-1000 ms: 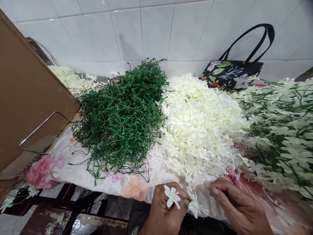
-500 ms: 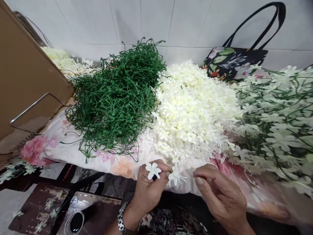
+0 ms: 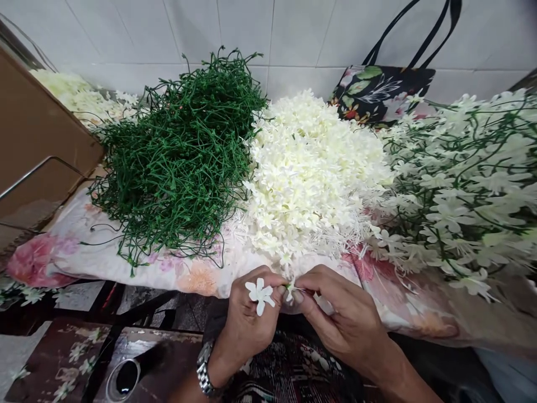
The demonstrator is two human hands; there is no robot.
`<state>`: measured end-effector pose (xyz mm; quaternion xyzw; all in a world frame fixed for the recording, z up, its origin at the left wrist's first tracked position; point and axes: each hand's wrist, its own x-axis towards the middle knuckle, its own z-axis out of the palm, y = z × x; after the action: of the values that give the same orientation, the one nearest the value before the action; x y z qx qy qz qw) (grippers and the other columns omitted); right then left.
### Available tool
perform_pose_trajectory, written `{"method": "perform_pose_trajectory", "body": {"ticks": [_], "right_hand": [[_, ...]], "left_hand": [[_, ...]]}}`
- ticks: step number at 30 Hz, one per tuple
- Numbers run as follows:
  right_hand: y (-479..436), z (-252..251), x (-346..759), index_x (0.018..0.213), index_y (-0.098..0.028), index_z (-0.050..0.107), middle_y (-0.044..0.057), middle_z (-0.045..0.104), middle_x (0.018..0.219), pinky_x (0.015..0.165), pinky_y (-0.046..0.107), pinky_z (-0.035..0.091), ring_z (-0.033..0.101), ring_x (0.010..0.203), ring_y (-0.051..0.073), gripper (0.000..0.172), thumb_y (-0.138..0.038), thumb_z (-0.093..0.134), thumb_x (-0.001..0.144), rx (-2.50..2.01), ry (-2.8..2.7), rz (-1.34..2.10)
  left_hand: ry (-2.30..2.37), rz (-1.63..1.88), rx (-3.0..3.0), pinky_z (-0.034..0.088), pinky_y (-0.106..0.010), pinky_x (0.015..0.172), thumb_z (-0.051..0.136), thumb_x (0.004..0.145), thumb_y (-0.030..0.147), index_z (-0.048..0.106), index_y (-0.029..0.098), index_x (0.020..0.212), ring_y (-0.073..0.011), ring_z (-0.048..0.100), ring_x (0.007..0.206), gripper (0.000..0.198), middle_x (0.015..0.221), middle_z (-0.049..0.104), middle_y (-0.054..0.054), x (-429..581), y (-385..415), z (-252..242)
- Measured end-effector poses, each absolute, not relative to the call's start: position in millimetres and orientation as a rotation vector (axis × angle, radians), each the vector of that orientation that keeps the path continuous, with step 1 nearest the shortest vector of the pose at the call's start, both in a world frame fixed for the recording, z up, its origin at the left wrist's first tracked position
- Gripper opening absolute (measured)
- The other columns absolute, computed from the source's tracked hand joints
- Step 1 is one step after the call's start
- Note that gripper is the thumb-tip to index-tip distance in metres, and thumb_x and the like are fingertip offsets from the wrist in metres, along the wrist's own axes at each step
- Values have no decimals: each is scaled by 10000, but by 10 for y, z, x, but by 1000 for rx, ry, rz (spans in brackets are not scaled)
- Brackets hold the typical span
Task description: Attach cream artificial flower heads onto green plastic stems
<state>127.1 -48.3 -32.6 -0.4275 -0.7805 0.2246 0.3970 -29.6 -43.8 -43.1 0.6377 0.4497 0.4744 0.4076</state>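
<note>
My left hand, a metal watch on its wrist, is closed with a white artificial flower tucked between its fingers, and its thumb and forefinger pinch a second small flower piece. My right hand meets it at that piece, fingertips pinched on its thin white stamens. Both hands hover at the near edge of the flowered cloth. Just beyond them lies a big heap of loose cream flowers, with a tangle of green plastic stems to its left.
Assembled flower sprays fill the right side. A black floral tote bag leans on the white tiled wall. A cardboard box with a metal handle stands at the left. More cream flowers lie behind it. A dark round container sits below.
My right hand has moved left and closed on the small flower piece held in my left fingers. The view has tilted down, showing my watch and lap.
</note>
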Motion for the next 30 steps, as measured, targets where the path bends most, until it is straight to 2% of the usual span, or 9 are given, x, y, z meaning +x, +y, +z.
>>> {"method": "perform_pose_trajectory", "body": {"ticks": [10,22,25,30], "right_hand": [[-427,-364,1212,814,-165,538,-3,510,640,514,205,416,484,565,94,145,-81,428,859,-1077,-1997,520],[-395,-426,1202,814,-164,514,-5,491,643,522,213,406,467,571,99,137,-71,422,855,-1082,-2034,542],[-379,-415,1226,807,-166,519,-3,507,647,520,212,411,480,571,100,138,-84,420,857,-1086,-2051,547],[-377,-294,1324,884,-169,526,17,563,725,585,215,459,543,654,108,78,-120,469,864,-1041,-2082,524]], "left_hand": [[1193,1242,1759,302,-226,467,468,719,35,563,174,641,-108,415,484,185,534,421,32,-250,-428,-476],[1234,1269,1805,255,-236,466,429,654,17,343,197,532,-104,339,482,234,513,318,44,-206,-415,-485],[1235,1265,1756,275,-236,468,435,659,46,384,194,508,-110,362,484,217,502,352,37,-202,-403,-474],[1228,1180,1364,358,-217,473,508,702,166,573,165,564,-113,453,501,152,546,517,10,-237,-390,-406]]}}
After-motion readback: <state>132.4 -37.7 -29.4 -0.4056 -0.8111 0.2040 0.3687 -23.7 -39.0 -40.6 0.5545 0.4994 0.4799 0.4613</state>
